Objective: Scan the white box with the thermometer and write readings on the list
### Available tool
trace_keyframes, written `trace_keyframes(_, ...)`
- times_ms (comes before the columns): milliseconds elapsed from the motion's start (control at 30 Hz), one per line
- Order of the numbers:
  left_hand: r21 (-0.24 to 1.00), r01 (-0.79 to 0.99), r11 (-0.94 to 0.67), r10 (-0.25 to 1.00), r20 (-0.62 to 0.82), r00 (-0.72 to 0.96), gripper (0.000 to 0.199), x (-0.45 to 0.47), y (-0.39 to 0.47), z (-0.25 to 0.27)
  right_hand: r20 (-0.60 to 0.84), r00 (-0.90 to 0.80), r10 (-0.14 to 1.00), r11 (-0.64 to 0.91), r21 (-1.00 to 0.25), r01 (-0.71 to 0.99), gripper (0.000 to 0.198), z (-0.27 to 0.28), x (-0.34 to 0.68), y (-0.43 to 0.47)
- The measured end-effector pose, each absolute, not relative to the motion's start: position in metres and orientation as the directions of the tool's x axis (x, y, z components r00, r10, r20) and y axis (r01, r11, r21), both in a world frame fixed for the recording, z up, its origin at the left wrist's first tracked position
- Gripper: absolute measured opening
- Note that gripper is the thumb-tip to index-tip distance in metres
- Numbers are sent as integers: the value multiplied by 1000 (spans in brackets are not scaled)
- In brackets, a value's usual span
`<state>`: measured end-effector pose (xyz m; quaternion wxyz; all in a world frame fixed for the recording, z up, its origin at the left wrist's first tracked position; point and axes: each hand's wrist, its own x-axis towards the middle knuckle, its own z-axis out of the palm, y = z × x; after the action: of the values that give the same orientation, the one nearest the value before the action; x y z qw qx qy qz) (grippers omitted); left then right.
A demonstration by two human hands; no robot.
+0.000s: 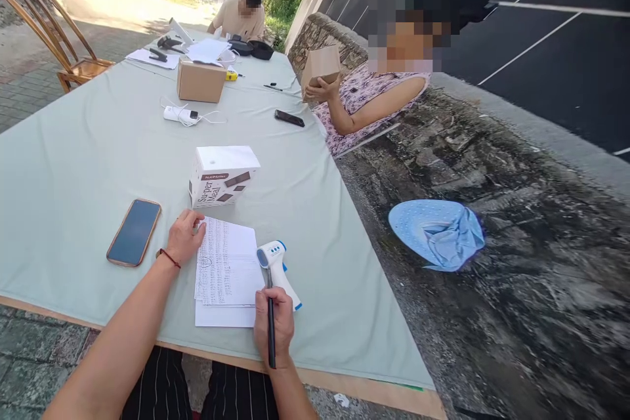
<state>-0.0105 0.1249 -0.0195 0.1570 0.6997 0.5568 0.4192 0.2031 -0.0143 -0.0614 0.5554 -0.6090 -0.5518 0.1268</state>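
Note:
My right hand [276,329] grips a black pen [271,341], its tip pointing away from me, just by the right edge of the papers. Printed sheets [231,269] covered in small text lie stacked in front of me. At their upper left corner rests my left hand [186,236], fingers loosely spread and holding nothing. A white and blue infrared thermometer [279,272] lies beside the papers, partly behind my right hand. Beyond the sheets stands a white box [221,177] marked "Super Meal". To the left of my left hand is a smartphone [134,232] with a dark screen.
Farther along the cloth-covered table [88,190] are a cardboard box [201,81], a white device with a cable [180,115] and a black phone [289,119]. One person at the right holds another cardboard box [321,69]; another sits at the far end. A blue hat [438,235] lies right of the table.

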Motion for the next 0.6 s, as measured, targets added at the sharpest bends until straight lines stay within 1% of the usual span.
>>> trace_keyframes(133, 673, 655, -344, 911, 407, 61, 7, -10, 124, -18, 328, 381, 865, 124, -874, 471, 30, -58, 204, -18)
trace_keyframes(200, 655, 657, -372, 904, 415, 98, 9, -10, 124, -17, 301, 367, 880, 120, -889, 441, 38, -57, 204, -18)
trace_keyframes(267, 644, 651, -402, 896, 424, 134, 13, -10, 124, -17, 292, 372, 881, 127, -904, 409, 41, -57, 204, -17)
trace_keyframes(367, 635, 646, -423, 890, 424, 166, 15, -10, 124, -17, 262, 413, 872, 99, -922, 375, 41, -58, 203, -14)
trace_keyframes(467, 623, 652, -432, 887, 424, 182, 15, -10, 124, -18, 242, 414, 878, 71, -920, 386, 40, -56, 203, -13)
trace_keyframes(600, 625, 652, -428, 887, 428, 173, 15, -10, 124, -19, 293, 376, 879, 105, -888, 448, 32, -50, 203, -12)
